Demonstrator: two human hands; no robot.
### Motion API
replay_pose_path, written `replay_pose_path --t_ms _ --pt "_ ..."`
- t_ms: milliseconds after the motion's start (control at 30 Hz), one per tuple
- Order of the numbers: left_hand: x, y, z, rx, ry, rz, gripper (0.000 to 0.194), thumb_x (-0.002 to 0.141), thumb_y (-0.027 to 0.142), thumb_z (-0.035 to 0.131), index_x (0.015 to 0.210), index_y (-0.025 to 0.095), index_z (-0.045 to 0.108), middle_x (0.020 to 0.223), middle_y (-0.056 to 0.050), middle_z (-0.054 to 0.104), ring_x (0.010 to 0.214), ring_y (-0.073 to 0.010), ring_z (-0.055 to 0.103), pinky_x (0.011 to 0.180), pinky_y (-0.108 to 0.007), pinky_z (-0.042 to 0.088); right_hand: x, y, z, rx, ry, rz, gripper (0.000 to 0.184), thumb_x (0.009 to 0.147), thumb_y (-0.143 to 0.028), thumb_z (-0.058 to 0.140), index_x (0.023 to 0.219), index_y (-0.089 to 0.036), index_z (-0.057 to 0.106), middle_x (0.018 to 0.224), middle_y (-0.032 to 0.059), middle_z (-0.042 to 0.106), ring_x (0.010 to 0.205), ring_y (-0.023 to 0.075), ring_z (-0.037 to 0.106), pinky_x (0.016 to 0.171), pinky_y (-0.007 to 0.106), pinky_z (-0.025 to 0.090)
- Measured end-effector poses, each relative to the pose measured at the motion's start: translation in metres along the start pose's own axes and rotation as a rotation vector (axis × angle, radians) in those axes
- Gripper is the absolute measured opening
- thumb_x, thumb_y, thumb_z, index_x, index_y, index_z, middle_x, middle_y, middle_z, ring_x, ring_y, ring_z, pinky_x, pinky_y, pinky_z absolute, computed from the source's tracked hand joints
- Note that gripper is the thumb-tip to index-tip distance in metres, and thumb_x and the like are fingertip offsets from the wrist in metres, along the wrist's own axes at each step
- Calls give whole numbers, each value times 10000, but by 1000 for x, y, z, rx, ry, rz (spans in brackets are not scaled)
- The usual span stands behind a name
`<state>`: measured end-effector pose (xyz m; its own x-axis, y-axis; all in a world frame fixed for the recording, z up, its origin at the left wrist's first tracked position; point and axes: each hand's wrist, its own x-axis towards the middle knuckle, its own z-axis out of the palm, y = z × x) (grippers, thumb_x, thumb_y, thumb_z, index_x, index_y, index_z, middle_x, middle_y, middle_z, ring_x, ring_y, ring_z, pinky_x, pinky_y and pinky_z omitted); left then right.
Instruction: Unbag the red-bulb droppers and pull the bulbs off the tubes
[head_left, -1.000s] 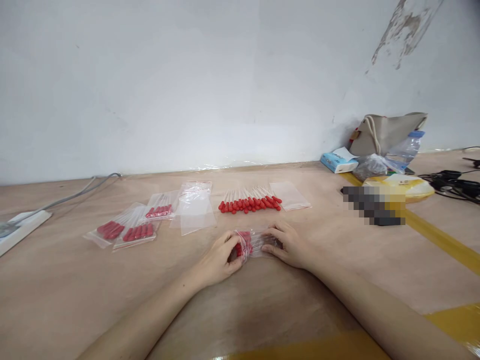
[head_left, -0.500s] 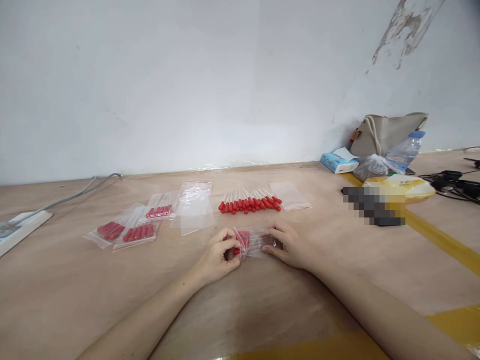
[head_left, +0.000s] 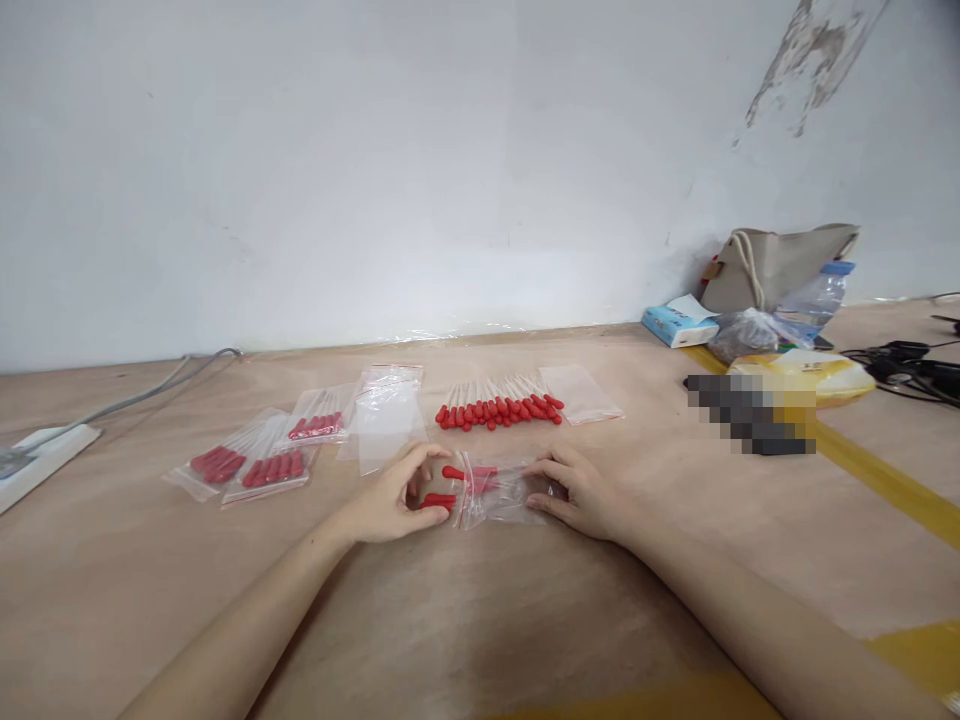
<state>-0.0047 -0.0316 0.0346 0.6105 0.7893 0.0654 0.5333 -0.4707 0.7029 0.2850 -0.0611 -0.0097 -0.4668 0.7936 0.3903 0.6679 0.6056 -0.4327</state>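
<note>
A clear zip-lock bag lies in front of me with red-bulbed droppers in it. Some red bulbs stick out of its left, mouth end. My left hand is at that end, thumb and fingers apart, curved around the protruding bulbs; its thumb is beside the lower ones. At the right end, my right hand grips the bag between thumb and fingers. Behind the hands lies a row of loose droppers, red bulbs toward me and pale stems toward the wall.
Filled bags of droppers lie at left, near flat unfilled bags. Another flat bag lies right of the row. A power strip is far left. Tissue packs, a cloth bag and cables are at right.
My left hand has moved left off the bag's mouth and its fingers have spread. Red bulbs now show outside the mouth. My right hand stays at the other end.
</note>
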Motion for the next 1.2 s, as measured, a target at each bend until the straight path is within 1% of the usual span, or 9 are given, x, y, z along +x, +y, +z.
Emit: replay_pose_path --t_ms 67,167,233,400,600,733,867,1033,1200 --pt "2 4 5 39 -2 19 450 711 338 599 1128 229 467 916 -17 520 667 -108 469 571 -210 401 0 0 0 1 -1 1 269 791 -372 560 1005 -211 587 921 61 562 835 162 527 729 299 439" --pt "5 7 12 48 -15 37 254 778 342 533 992 204 525 832 -3 538 690 -115 484 614 -212 399 0 1 1 0 -2 2 275 793 -375 556 1010 -209 586 926 61 561 831 160 524 731 302 437" --pt "7 7 12 43 -16 52 194 802 351 504 904 192 548 818 -8 548 724 -123 501 652 -220 404 -1 1 1 3 0 4 282 794 -380 554 1015 -208 585 928 60 560 833 161 522 734 304 436" --pt "7 3 0 37 -69 78 166 798 336 513 856 188 562 863 -20 566 771 -132 520 682 -227 405 -1 2 1 14 -10 16 284 791 -382 557 1020 -216 585 943 61 556 851 164 522 750 313 437" --pt "-1 2 -18 8 -166 -23 131 765 284 530 838 179 506 869 -13 549 733 -121 510 615 -206 401 -1 1 0 30 -27 32 281 799 -377 546 1031 -222 578 956 58 550 858 161 516 759 311 430" --pt "-1 5 -16 165 -173 -10 236 732 279 562 942 203 487 926 -12 547 757 -136 506 633 -224 400 -1 1 0 40 -32 39 274 799 -380 545 1021 -224 581 934 51 550 835 154 510 744 299 427" --pt "2 7 -9 324 -213 49 144 798 256 459 923 211 516 953 -26 543 867 -168 506 753 -268 390 -1 2 1 49 -30 39 277 792 -379 553 1020 -223 582 930 51 546 834 154 508 745 297 425" --pt "-10 17 -17 469 -234 -138 97 758 205 421 819 195 495 948 -48 533 814 -186 521 696 -278 397 -1 1 0 48 -32 43 277 791 -375 554 1025 -229 579 939 52 547 851 159 512 751 298 427" --pt "-26 10 -57 338 -295 -342 111 724 280 461 803 211 495 760 -3 550 647 -161 518 573 -243 388 -2 1 1 34 -31 45 284 795 -387 545 1030 -231 580 959 58 547 859 165 513 760 309 429"
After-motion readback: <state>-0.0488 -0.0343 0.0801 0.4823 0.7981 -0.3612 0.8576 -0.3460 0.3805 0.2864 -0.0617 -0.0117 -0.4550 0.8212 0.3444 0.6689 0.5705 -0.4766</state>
